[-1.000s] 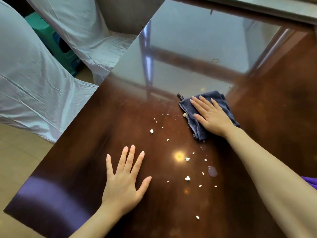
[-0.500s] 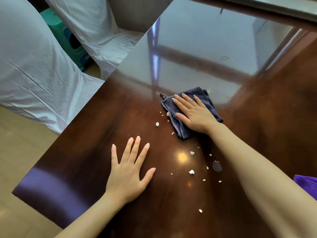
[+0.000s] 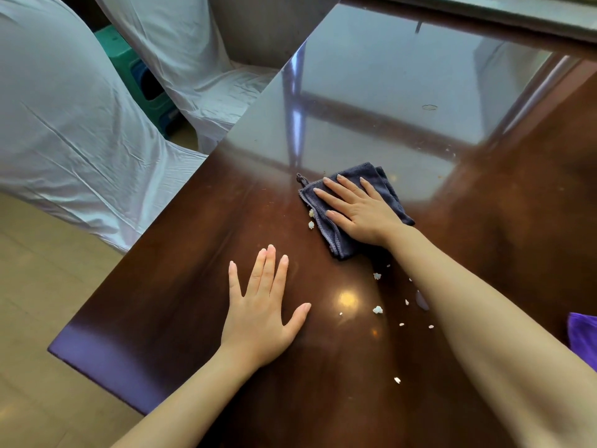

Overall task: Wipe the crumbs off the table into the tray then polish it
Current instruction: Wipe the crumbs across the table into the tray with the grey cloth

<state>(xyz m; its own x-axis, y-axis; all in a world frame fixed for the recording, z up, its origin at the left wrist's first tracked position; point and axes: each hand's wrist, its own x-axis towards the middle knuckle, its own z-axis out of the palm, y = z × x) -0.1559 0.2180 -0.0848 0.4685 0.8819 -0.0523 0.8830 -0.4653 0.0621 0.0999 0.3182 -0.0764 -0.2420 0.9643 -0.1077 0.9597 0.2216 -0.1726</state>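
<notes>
A folded dark blue cloth (image 3: 337,244) lies on the glossy dark brown table (image 3: 181,286). My right hand (image 3: 358,210) presses flat on top of it with the fingers spread. Two white crumbs (image 3: 311,224) sit against the cloth's left edge. Several more crumbs (image 3: 377,309) are scattered nearer to me, beside my right forearm. My left hand (image 3: 261,305) rests flat and open on the table, left of the crumbs, holding nothing. No tray is in view.
Two chairs in white covers (image 3: 64,124) (image 3: 193,59) stand left of the table, with a green stool (image 3: 142,79) between them. The table's left edge runs diagonally close to my left hand. A purple fabric (image 3: 583,337) shows at the right edge.
My right hand has slid the cloth leftward across the table, sweeping the loose crumbs on that side up against its edge. My left hand has stayed flat in place.
</notes>
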